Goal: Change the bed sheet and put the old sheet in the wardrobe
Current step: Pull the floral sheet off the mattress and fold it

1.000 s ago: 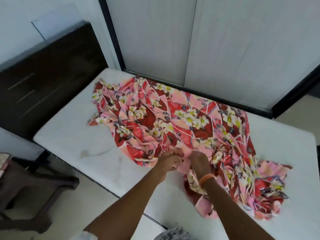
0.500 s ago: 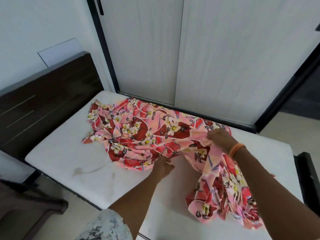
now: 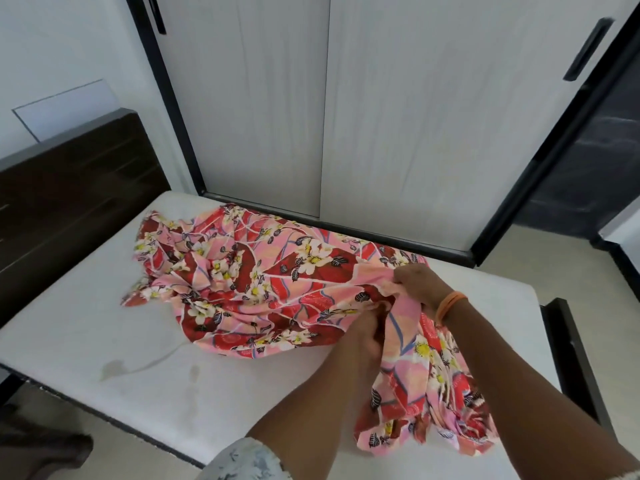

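Fingers of the right hand [image 3: 420, 285] curl over a bunched edge of the flowered sheet [image 3: 270, 282], pinching the cloth at its upper fold. The left hand [image 3: 363, 336], just beside it at seven o'clock, closes round a gather of the same sheet; its fingertips are buried in the folds, so how far they wrap cannot be told. An orange band [image 3: 450, 304] circles the right wrist. From the two hands one part of the sheet hangs toward five o'clock in loose pleats, reaching the near edge of the mattress; the larger part lies crumpled toward ten o'clock, spread across the middle of the mattress [image 3: 104, 341]. The mattress is white and bare, with a faint stain [image 3: 112, 367] and a thin curved mark at eight o'clock from the hands. A dark wooden headboard [image 3: 69, 192] stands along the mattress at nine to ten o'clock. Pale wardrobe doors [image 3: 381, 116] in a black frame rise directly behind the mattress at twelve o'clock, shut, with a black handle [image 3: 587, 50] at one o'clock. Pale floor [image 3: 554, 268] shows at three o'clock. A patterned sleeve [image 3: 247, 460] appears at six o'clock.
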Demonstrator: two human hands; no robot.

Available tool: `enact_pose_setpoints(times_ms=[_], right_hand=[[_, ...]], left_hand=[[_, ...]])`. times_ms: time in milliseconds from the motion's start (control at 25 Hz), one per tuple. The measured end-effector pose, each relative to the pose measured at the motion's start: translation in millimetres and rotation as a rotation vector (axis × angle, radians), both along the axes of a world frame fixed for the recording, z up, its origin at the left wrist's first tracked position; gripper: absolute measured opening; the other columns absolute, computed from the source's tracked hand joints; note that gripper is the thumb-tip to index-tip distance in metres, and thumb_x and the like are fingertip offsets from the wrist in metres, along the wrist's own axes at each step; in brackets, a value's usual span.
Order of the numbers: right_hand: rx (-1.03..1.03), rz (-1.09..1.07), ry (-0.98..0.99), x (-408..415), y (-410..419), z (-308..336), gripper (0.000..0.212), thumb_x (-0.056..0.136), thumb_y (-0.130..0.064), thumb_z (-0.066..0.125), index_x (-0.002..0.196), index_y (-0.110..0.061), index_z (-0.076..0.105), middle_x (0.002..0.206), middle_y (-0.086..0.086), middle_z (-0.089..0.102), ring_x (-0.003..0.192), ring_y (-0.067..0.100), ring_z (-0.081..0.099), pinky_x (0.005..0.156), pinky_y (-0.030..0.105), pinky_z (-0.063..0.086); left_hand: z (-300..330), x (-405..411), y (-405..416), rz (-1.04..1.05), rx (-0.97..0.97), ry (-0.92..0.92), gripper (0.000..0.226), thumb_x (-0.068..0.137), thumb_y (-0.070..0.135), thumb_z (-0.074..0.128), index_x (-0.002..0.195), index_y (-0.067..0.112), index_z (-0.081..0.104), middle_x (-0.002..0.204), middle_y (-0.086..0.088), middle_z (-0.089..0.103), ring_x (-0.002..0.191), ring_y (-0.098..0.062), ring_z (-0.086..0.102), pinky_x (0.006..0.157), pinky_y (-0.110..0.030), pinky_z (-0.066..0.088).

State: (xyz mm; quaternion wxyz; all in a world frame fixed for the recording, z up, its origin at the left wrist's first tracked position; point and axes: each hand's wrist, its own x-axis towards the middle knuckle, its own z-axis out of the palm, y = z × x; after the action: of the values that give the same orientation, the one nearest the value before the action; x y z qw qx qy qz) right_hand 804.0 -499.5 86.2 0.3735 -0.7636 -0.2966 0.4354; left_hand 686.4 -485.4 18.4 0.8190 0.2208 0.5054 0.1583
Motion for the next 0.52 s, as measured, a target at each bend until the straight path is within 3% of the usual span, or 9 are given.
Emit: enact_pose_setpoints(times_ms=[80,160,200,280,360,440,520], right_hand=[[-0.011,0.088,-0.369,18.9,-4.6,-3.9,0.026,0.091,-0.012,0.050,0.066,-0.010,0.052,0.065,0.009,0.050,0.062,0.022,0.046,0.056,0.029,0.036],[-0.154,0.142,-0.768,27.1,-7.5,-9.4,0.023,0.093,-0.017,0.049,0.075,-0.007,0.059,0.079,0.013,0.061,0.074,0.027,0.055,0.065,0.029,0.042],[-0.213,0.127,-0.861,22.6,-8.7,-11.0,0.020,0.093,-0.021,0.050,0.086,-0.007,0.063,0.093,0.014,0.066,0.084,0.029,0.059,0.074,0.032,0.048],[-0.146,0.174,-0.816,-3.9,-7.1,-11.9,0.036,0.090,-0.034,0.061,0.121,-0.015,0.060,0.116,0.010,0.063,0.105,0.029,0.059,0.092,0.041,0.050],[0.126,0.409,-0.471,-42.6,-2.4,-7.6,0.066,0.083,-0.033,0.074,0.138,-0.015,0.044,0.119,0.006,0.060,0.108,0.023,0.059,0.095,0.040,0.050],[0.272,0.585,-0.305,-73.7,5.9,0.0,0.067,0.080,-0.022,0.078,0.134,-0.011,0.041,0.114,0.003,0.060,0.103,0.018,0.060,0.088,0.029,0.052],[0.341,0.599,-0.340,-90.7,17.9,7.8,0.038,0.082,-0.021,0.072,0.115,-0.015,0.053,0.104,-0.001,0.064,0.094,0.016,0.063,0.084,0.032,0.054]], left_hand=[[-6.6,-13.4,11.3,0.076,-0.097,0.002,0.017,0.093,0.020,0.058,0.088,0.006,0.063,0.070,-0.012,0.068,0.089,-0.020,0.065,0.100,-0.033,0.049],[-10.9,-33.7,23.5,0.222,-0.065,0.007,0.018,0.094,0.019,0.058,0.097,0.001,0.059,0.065,-0.009,0.061,0.069,-0.020,0.059,0.077,-0.030,0.056],[-13.3,-43.1,30.0,0.301,0.021,0.047,0.024,0.093,0.021,0.063,0.104,0.000,0.059,0.070,-0.008,0.060,0.066,-0.020,0.058,0.065,-0.030,0.055],[4.9,-52.7,36.0,0.302,0.340,0.208,0.031,0.089,0.023,0.070,0.107,0.002,0.056,0.083,-0.008,0.062,0.068,-0.018,0.061,0.057,-0.025,0.053],[39.3,-56.9,33.2,0.213,0.693,0.332,0.030,0.086,0.022,0.073,0.102,0.010,0.051,0.093,-0.011,0.065,0.076,-0.019,0.064,0.061,-0.024,0.054],[65.3,-68.4,37.6,0.159,0.844,0.373,0.029,0.083,0.022,0.074,0.097,0.011,0.051,0.093,-0.014,0.065,0.079,-0.023,0.064,0.067,-0.034,0.053],[78.3,-92.8,45.5,0.141,0.857,0.306,0.028,0.083,0.021,0.071,0.095,0.013,0.047,0.089,-0.015,0.060,0.081,-0.027,0.063,0.072,-0.044,0.056]])
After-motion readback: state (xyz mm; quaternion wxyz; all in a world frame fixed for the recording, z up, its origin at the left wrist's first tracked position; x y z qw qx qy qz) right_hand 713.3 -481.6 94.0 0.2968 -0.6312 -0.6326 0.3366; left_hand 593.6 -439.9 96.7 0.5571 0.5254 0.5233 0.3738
